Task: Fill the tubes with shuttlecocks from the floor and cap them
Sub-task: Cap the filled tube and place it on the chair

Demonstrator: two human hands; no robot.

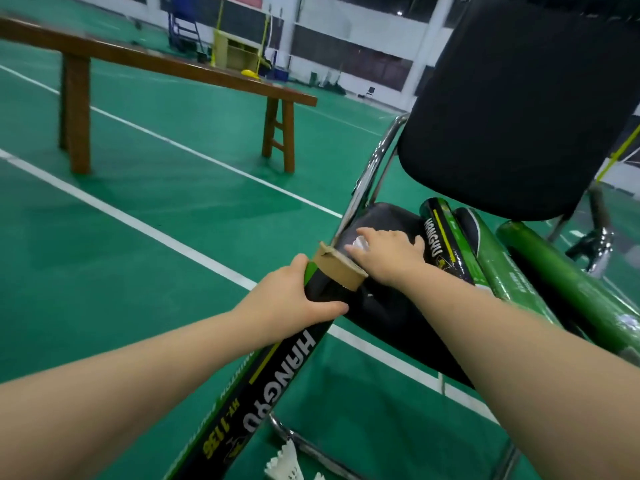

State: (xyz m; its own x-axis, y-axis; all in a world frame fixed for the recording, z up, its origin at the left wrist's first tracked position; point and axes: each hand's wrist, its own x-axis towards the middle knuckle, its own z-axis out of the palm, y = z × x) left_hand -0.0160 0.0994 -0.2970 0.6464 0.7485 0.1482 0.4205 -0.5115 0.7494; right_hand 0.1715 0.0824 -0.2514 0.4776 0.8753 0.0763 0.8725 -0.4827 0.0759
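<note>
My left hand (294, 297) grips a long black and green shuttlecock tube (266, 386) just below its bare cardboard open end (341, 270), which points at the chair seat. My right hand (388, 254) rests on the seat past the tube's mouth, fingers closed around a small white round object (360, 243) that looks like a tube cap. Three more tubes lie on the seat to the right: a black one (445, 242) and two green ones (495, 268) (568, 289). White shuttlecocks (285, 464) lie on the floor under the chair.
A black chair (519, 98) with a chrome frame stands in front of me on the green court floor (138, 254) with white lines. A long wooden bench (166, 71) stands to the far left. Yellow net posts and gear stand at the back wall.
</note>
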